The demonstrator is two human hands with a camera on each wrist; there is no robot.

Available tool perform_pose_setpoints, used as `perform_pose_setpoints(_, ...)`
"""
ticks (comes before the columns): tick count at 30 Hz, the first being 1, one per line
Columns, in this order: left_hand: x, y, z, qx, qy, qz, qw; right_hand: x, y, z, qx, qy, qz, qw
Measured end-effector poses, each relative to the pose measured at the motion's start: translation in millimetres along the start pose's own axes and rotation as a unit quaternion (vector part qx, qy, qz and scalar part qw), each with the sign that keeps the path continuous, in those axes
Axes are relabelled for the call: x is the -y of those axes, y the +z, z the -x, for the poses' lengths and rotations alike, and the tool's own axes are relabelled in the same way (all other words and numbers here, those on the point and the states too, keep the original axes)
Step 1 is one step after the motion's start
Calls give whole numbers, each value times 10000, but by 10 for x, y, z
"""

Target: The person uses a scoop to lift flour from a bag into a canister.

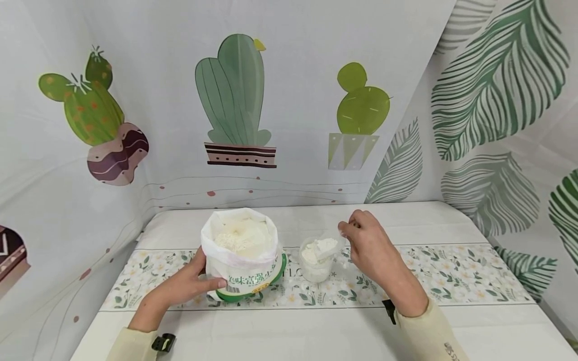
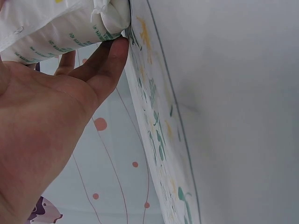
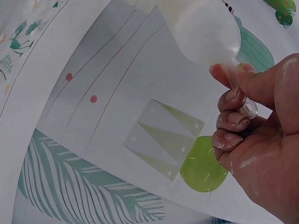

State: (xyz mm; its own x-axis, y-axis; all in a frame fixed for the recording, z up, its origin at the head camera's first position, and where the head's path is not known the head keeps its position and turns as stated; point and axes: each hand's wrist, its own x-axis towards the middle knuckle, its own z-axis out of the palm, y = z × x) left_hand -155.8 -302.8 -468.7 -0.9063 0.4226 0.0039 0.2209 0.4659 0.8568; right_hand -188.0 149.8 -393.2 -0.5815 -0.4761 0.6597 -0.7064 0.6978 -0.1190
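Observation:
An open white flour bag (image 1: 244, 265) with green print stands at the left on the table, its top edge folded outward and white flour (image 1: 237, 238) visible inside. My left hand (image 1: 187, 286) holds the bag's left side, thumb on the front and fingers round the back. In the right wrist view, my right hand (image 3: 261, 126) pinches the short handle of a clear plastic scoop (image 3: 205, 35). White flour lies in the scoop, which is over the rim of a clear plastic cup (image 1: 315, 273). Flour also shows inside this cup, right of the bag. White powder marks the right hand's fingers.
A white tablecloth (image 1: 280, 331) with a floral band covers the table. Behind it hangs a light cloth backdrop (image 1: 298, 100) printed with cacti, and leaf-patterned cloth (image 1: 492, 100) hangs at the right.

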Motion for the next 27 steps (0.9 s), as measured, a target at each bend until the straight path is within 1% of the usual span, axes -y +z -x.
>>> perform_pose_setpoints(5,-9,0,0,-7,-21,3,10000,-2,-25,-5,-64,37,-18,10000)
perform_pose_setpoints(14,2,3,-10,49,102,96,9999,-20,-41,-5,-168,67,-81,9998)
perform_pose_setpoints(22,5,4,-11,29,67,31,10000,-18,-32,-2,-221,-31,-84,9997)
perform_pose_setpoints(27,4,5,-14,26,54,42,10000,-5,-45,-4,-183,-33,-52,9998)
